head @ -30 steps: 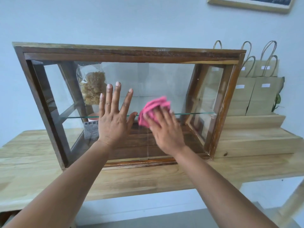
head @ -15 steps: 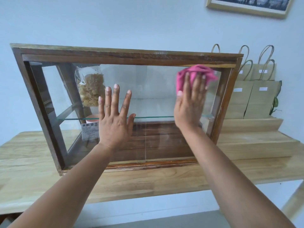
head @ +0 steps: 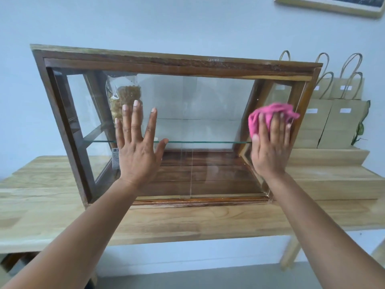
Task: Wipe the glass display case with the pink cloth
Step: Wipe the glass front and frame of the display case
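While the left hand [head: 137, 151] lies flat, fingers spread, on the front pane of the wood-framed glass display case [head: 187, 65] on the pale wooden worktop [head: 52, 217], the right hand [head: 270, 147] presses the soft crumpled pink cloth [head: 268, 113] to the right edge; likely light, pliable, best bunched under the palm, glass fragile.

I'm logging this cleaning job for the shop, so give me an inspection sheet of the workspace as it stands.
Surface: wooden table, bare in front of the case.
Job's things: glass display case standing on the table; pink cloth pressed at the front glass's right edge.
Clutter: bag of snacks inside the case, upper left.
Grippers: left hand flat on the glass, fingers spread; right hand pressing the cloth.
Cables: nothing seen.
Surroundings: paper bags on a stepped wooden stand at right; picture frame on the wall.
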`<action>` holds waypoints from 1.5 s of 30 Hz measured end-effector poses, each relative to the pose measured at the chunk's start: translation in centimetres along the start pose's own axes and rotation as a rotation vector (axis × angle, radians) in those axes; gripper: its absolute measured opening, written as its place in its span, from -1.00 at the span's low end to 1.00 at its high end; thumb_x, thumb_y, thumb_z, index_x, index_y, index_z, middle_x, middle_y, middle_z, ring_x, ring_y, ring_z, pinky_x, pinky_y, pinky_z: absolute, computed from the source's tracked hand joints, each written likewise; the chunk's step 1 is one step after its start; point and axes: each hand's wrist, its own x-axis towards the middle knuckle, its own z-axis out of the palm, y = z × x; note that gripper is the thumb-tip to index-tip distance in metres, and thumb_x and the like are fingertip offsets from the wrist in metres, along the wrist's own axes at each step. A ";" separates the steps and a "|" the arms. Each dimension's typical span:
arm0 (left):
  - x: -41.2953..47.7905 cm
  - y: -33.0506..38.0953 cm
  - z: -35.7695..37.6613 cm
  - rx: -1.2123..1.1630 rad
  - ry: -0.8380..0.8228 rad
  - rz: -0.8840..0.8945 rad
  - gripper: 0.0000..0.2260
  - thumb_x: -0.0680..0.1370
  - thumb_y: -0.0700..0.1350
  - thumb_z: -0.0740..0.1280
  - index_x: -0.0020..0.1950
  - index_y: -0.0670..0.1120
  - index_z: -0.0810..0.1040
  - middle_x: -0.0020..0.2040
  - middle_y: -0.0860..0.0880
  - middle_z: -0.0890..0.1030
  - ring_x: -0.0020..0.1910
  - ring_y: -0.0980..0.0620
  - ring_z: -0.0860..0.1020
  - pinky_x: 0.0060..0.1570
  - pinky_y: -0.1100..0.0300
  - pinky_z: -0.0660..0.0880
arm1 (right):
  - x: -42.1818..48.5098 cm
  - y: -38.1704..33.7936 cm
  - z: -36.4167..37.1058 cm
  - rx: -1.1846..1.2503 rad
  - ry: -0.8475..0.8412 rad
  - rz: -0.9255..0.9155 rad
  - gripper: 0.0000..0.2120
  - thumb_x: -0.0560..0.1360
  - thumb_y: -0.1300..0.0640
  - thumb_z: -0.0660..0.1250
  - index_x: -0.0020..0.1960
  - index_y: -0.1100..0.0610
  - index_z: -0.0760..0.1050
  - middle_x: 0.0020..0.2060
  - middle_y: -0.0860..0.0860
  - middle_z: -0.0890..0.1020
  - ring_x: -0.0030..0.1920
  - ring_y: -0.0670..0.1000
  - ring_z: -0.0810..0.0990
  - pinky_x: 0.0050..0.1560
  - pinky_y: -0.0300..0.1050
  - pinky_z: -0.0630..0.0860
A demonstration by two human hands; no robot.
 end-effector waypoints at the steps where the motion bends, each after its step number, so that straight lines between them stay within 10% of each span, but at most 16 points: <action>1: -0.4 -0.2 0.0 -0.001 -0.012 -0.008 -0.35 0.68 0.18 0.18 0.68 0.00 0.01 0.66 -0.23 0.00 0.63 -0.28 -0.04 0.59 -0.22 -0.09 | 2.2 -1.3 -0.1 0.031 0.041 0.078 -0.48 0.72 -0.02 -0.07 0.64 0.09 -0.04 0.62 0.16 -0.04 0.61 0.19 -0.05 0.60 0.12 -0.16; 6: -1.6 -0.7 0.3 -0.027 -0.020 -0.052 -0.36 0.68 0.08 0.18 0.67 -0.02 -0.06 0.65 -0.29 0.00 0.62 -0.32 -0.05 0.57 -0.28 -0.06 | 5.6 -9.6 0.0 0.148 0.116 0.062 -0.51 0.71 0.02 -0.03 0.60 0.18 0.12 0.58 0.24 0.13 0.59 0.24 0.01 0.59 0.15 -0.13; 11: -2.6 -0.9 0.9 -0.016 -0.093 -0.068 -0.35 0.69 0.08 0.19 0.66 -0.06 -0.07 0.64 -0.30 -0.01 0.62 -0.32 -0.03 0.56 -0.30 0.00 | -1.7 -13.5 2.4 0.141 -0.078 -0.457 -0.43 0.70 0.05 0.07 0.64 0.09 -0.06 0.62 0.10 -0.09 0.61 0.15 -0.12 0.59 0.14 -0.18; 17: -2.8 -1.2 0.8 -0.003 -0.112 -0.056 -0.37 0.69 0.09 0.19 0.66 -0.04 -0.04 0.65 -0.26 -0.01 0.63 -0.29 -0.02 0.56 -0.28 0.03 | -9.5 -8.9 2.8 -0.007 -0.415 -1.036 -0.34 0.54 0.06 0.32 0.59 0.04 0.19 0.57 -0.01 0.23 0.58 0.09 0.15 0.59 0.11 -0.05; 22: -2.8 -1.3 0.4 0.017 -0.098 -0.054 -0.39 0.68 0.06 0.25 0.66 -0.05 0.10 0.65 -0.25 0.04 0.63 -0.26 0.01 0.55 -0.25 0.07 | -4.0 -10.0 1.0 -0.024 -0.199 -0.837 -0.46 0.66 0.15 0.14 0.61 0.12 0.11 0.59 0.12 0.17 0.58 0.17 0.13 0.56 0.15 0.11; 27: -2.9 -1.7 0.0 0.020 -0.072 -0.016 -0.41 0.67 0.04 0.27 0.65 -0.06 0.16 0.64 -0.26 0.08 0.63 -0.26 0.05 0.57 -0.21 0.08 | 0.0 -13.4 0.2 0.053 0.075 -0.568 -0.60 0.64 -0.04 0.28 0.40 0.13 0.46 0.32 0.07 0.37 0.19 0.13 0.40 0.11 0.04 0.46; 34: -2.8 -1.7 -0.3 0.033 -0.123 -0.017 -0.40 0.68 0.04 0.25 0.66 -0.07 0.11 0.64 -0.27 0.04 0.63 -0.28 0.01 0.57 -0.22 0.07 | -6.9 -15.0 1.4 0.168 -0.180 -0.795 -0.68 0.52 0.25 0.37 0.26 0.17 0.59 0.20 0.13 0.62 0.07 0.17 0.62 0.09 0.12 0.60; 45: -2.9 -1.2 -0.2 0.046 -0.114 -0.036 -0.39 0.69 0.03 0.22 0.67 -0.04 0.04 0.66 -0.25 -0.01 0.64 -0.26 -0.02 0.60 -0.17 -0.05 | -11.1 -15.6 0.9 0.188 -0.404 -0.784 -0.69 0.52 0.11 0.38 0.23 0.19 0.53 0.24 0.10 0.51 0.04 0.14 0.51 0.00 0.06 0.57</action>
